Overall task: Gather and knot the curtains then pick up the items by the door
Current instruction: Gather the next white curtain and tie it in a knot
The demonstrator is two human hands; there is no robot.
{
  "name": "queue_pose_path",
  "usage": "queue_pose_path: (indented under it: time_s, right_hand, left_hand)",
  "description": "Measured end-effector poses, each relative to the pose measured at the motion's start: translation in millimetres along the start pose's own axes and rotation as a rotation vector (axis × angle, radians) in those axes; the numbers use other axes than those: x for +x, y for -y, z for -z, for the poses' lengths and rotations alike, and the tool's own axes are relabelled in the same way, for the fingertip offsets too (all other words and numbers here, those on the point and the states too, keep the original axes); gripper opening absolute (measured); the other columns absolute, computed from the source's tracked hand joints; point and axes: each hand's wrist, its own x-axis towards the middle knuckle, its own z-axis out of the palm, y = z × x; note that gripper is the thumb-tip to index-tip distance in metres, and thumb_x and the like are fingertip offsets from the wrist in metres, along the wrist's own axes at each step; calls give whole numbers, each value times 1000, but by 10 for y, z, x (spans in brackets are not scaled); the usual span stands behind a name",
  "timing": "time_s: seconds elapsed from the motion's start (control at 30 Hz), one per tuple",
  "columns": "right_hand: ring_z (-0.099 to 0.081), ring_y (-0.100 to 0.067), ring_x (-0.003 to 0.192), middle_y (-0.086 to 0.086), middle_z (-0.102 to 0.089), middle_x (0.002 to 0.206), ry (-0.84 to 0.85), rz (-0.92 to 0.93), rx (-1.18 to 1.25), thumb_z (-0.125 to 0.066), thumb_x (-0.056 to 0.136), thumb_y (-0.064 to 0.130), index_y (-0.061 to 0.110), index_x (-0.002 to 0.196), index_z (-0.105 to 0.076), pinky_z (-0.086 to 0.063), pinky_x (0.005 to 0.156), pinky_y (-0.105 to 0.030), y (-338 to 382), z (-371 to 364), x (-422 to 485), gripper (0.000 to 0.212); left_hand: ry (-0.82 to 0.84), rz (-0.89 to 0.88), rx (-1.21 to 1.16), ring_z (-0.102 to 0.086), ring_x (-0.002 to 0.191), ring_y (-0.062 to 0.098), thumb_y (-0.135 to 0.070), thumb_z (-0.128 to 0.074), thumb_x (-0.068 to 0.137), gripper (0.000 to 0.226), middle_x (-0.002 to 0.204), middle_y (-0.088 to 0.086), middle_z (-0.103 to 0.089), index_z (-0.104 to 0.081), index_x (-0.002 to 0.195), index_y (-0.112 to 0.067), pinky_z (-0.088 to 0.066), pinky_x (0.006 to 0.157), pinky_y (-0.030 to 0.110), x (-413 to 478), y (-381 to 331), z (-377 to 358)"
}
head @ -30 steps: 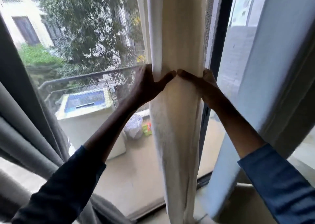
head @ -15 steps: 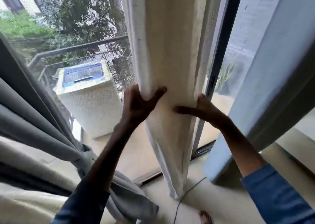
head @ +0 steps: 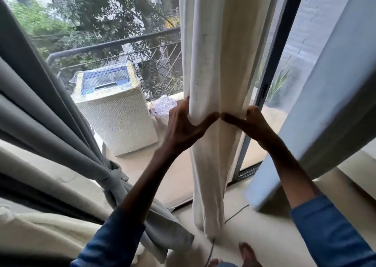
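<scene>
A cream curtain (head: 215,49) hangs bunched into a column in front of the glass door. My left hand (head: 184,126) wraps its left side and my right hand (head: 250,124) wraps its right side; the two thumbs nearly meet across the front. The curtain's lower end (head: 209,211) hangs down to the floor. To the left, a grey curtain (head: 50,124) is gathered and tied in a knot (head: 114,177), with its tail (head: 162,232) trailing on the floor.
The dark door frame (head: 268,79) stands just right of the cream curtain, with a pale blue panel (head: 317,104) leaning beside it. Outside are a washing machine (head: 114,112), a white bag (head: 164,104) and a railing. A thin cable (head: 234,216) and bare feet (head: 246,252) are on the floor.
Both hands have slid down the cream curtain and closed in until the thumbs almost touch, squeezing it into a narrower column. The view has tilted down, showing the floor and the knotted grey curtain.
</scene>
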Motion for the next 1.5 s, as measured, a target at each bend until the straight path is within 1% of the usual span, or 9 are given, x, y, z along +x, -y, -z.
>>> queue_pose_path:
  time_s: [0.27, 0.43, 0.67, 0.83, 0.97, 1.13, 1.2, 1.3, 1.5]
  right_hand:
    - [-71, -1, 77, 5, -75, 92, -54, -71, 18, -82, 74, 36, 15, 99, -72, -60, 71, -23, -246, -146, -186, 34]
    - [-65, 7, 67, 5, -74, 79, -101, -45, -44, -84, 81, 22, 10, 83, -75, -53, 62, -16, -411, -177, -305, 16]
    - [-64, 12, 68, 16, -76, 74, -233, -38, -141, -83, 83, 34, 17, 83, -80, -48, 62, -11, -622, -243, -454, 17]
    - [-71, 5, 84, 11, -78, 92, -233, -38, -172, -84, 82, 34, 15, 104, -80, -54, 75, -12, -742, -203, -604, 29]
    - [-69, -4, 70, 9, -74, 77, -308, -21, -294, -83, 80, 40, 15, 89, -77, -57, 65, -24, -766, -197, -592, 27]
    - [-58, -14, 60, -2, -70, 69, -373, 77, -479, -78, 86, 37, 12, 78, -69, -41, 56, -25, -731, -309, -600, 28]
    - [-62, -26, 62, -10, -70, 71, -375, 86, -515, -77, 87, 32, 8, 77, -67, -39, 57, -27, -729, -337, -596, 28]
    - [-66, -41, 75, -19, -69, 79, -282, 51, -627, -75, 87, 36, 2, 81, -65, -45, 61, -35, -693, -318, -548, 36]
    - [-69, -33, 87, -12, -74, 87, -174, -62, -674, -74, 81, 58, 9, 86, -75, -49, 67, -34, -763, 82, -323, 49]
  left_hand:
    - [316, 64, 11, -68, 65, 14, -55, -72, 85, 46, 72, 2, -72, -71, 82, -9, -52, 59, 34, -399, 371, -177]
    - [199, 99, 70, -50, 48, 29, -44, -71, 90, 54, 52, 16, -49, -55, 59, -3, -42, 50, 43, -533, 617, -267]
    - [-11, 171, 39, -64, 61, 30, -32, -75, 90, 26, 69, 8, -67, -68, 92, -7, -56, 58, 40, -708, 736, -407]
    - [-185, 319, -92, -62, 56, 27, -25, -81, 86, 46, 65, 11, -63, -37, 100, -23, -57, 55, 43, -810, 604, -511]
    - [-142, 457, -247, -60, 56, 34, -20, -81, 85, 56, 65, 16, -63, -29, 105, -23, -55, 55, 52, -763, 565, -575]
    - [15, 462, -249, -69, 86, -4, -31, -79, 86, 62, 95, -29, -69, -42, 132, -14, -61, 75, 35, -779, 375, -670]
    - [45, 415, -118, -69, 90, 8, -50, -81, 78, 77, 97, -22, -66, -44, 134, -14, -58, 74, 37, -809, 319, -694]
    - [60, 340, 129, -67, 86, 34, -67, -78, 69, 85, 94, 4, -71, -50, 126, -10, -55, 64, 41, -821, 280, -755]
    - [70, 351, 270, -55, 57, 41, -47, -68, 88, 42, 59, 12, -54, -44, 73, -15, -36, 49, 33, -590, 472, -737]
